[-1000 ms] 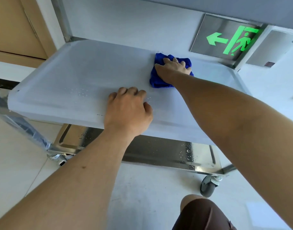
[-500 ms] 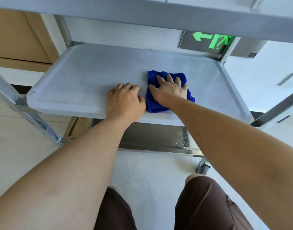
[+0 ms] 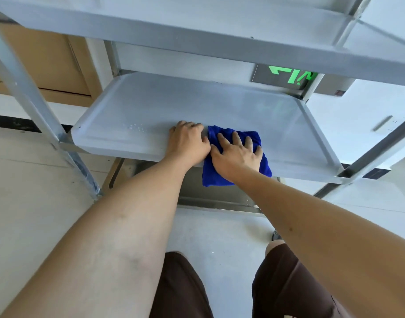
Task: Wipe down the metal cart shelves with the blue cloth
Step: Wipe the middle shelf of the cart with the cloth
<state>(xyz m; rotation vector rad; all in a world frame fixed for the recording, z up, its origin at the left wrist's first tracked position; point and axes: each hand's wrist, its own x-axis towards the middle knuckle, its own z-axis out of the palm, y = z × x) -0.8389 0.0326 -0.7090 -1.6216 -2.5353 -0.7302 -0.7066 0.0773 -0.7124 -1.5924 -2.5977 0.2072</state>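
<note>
Droplets (image 3: 136, 128) bead on the middle shelf (image 3: 220, 111) at its left, apart from both hands. Next comes the left hand (image 3: 187, 141), fingers curled over the shelf's front lip, gripping it as a brace. Touching it, the right hand (image 3: 238, 152) lies flat with fingers spread, pressing the blue cloth (image 3: 210, 173), which overhangs the front edge. Unwiped wet lies leftward, past the left hand. Beyond, a top shelf (image 3: 197, 31) overhead, a green exit sign (image 3: 291, 76), pale floor.
</note>
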